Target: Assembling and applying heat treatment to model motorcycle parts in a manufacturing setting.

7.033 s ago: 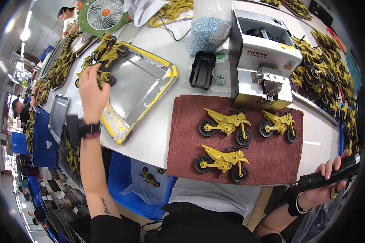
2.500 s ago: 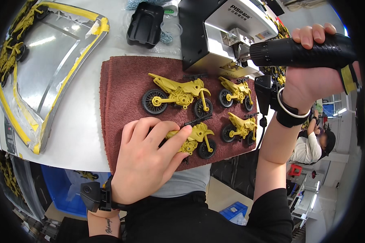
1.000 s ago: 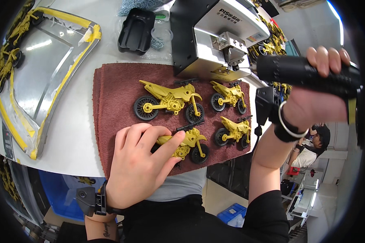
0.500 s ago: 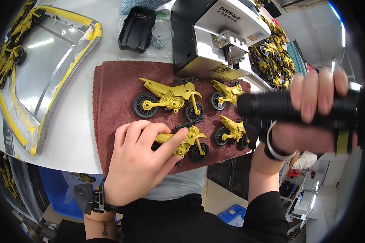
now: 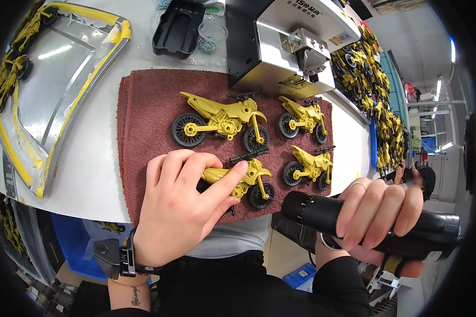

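Note:
Four... several yellow toy motorbikes with black wheels and handlebars lie on a brown towel (image 5: 148, 111). My left hand (image 5: 180, 198) is closed over the near-left toy motorbike (image 5: 254, 177), its index finger and thumb along the body; the hand covers its rear. Behind it lies another toy motorbike (image 5: 222, 117), untouched. Two smaller-looking ones, a far-right toy motorbike (image 5: 303, 117) and a near-right toy motorbike (image 5: 308, 168), lie beside them. Past the towel's right edge, my right hand (image 5: 378, 214) wraps round a black cylindrical electric screwdriver (image 5: 317, 211), tilted with its narrower end toward the towel.
A grey-black screw feeder machine (image 5: 285, 47) stands behind the towel. Near it are a black tray (image 5: 179, 29) and a bag of small screws (image 5: 207, 45). Yellow-taped sheet metal (image 5: 63, 68) lies left. Piled yellow toys (image 5: 373, 79) sit at the right; a blue bin (image 5: 74, 248) is below.
My right hand has brought the screwdriver down and nearer to me, uncovering the two right-hand motorbikes. My left hand keeps its place on the near-left one.

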`<state>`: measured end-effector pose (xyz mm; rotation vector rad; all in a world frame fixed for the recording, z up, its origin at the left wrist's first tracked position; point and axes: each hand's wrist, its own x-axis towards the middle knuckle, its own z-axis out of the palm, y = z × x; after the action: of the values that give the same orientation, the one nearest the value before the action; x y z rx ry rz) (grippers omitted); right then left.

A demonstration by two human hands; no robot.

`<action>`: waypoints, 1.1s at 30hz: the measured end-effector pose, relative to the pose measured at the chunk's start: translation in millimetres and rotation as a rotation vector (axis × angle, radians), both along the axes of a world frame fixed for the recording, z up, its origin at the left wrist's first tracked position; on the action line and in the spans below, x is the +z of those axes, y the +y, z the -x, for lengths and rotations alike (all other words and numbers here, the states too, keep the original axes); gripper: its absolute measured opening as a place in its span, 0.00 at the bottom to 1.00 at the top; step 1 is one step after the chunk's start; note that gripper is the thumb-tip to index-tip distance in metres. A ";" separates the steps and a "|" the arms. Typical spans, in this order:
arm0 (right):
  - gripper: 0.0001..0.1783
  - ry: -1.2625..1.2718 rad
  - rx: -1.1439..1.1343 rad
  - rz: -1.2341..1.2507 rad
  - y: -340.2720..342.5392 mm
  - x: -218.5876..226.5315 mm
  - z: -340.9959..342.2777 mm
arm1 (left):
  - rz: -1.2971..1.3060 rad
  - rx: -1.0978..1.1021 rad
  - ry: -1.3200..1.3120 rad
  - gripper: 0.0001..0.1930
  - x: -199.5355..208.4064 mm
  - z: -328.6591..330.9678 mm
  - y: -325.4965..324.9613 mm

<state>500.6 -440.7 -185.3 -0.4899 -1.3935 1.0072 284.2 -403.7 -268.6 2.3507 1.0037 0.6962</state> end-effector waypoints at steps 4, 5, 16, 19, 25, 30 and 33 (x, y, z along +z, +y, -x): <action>0.12 -0.030 0.184 0.046 -2.2 -2.2 -9.4 | 0.005 0.000 0.002 0.24 -0.7 0.4 -0.1; 0.08 -0.030 0.213 0.016 -1.2 -1.9 -9.5 | 0.007 0.003 0.004 0.24 1.2 0.8 -1.0; 0.03 -0.045 0.194 0.002 2.3 -2.9 -0.3 | 0.004 0.006 0.002 0.24 0.0 -0.1 -1.3; 0.02 -0.061 0.255 0.009 8.2 -3.0 -1.8 | 0.003 0.001 0.006 0.24 -0.8 -1.5 -0.5; 0.14 -0.124 0.330 -0.012 12.8 2.0 -2.1 | 0.025 0.027 0.014 0.24 1.1 0.1 -4.5; 0.24 -0.163 0.326 0.008 15.9 12.2 -2.9 | 0.049 0.000 -0.010 0.25 -1.3 -2.8 -2.4; 0.21 0.082 0.087 -0.047 9.3 30.4 -0.1 | 0.056 0.007 0.012 0.24 2.9 -2.8 -3.5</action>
<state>500.6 -431.4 -154.9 -0.3519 -1.3711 1.0511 287.0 -407.2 -265.7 2.3061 1.0241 0.6493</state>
